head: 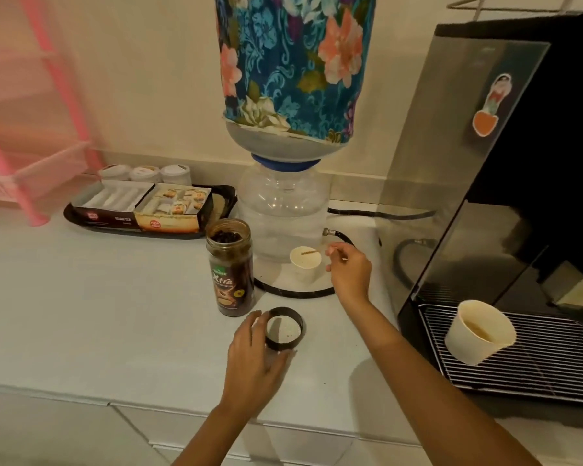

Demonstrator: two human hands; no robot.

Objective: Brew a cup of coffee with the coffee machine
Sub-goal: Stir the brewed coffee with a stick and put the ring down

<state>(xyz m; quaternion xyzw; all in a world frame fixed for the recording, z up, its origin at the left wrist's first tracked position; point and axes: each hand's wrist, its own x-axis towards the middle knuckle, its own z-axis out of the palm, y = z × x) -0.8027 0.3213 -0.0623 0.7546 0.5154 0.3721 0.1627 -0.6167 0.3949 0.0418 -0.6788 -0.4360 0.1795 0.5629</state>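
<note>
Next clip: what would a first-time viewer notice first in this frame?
The floral cloth cover over the upturned water bottle dominates the top centre. Below it on the white counter, the open coffee jar stands beside its lid, which the left hand touches, while the right hand holds a thin stick by a small paper cup. At right, a filled paper cup sits on the coffee machine's grille.
</note>
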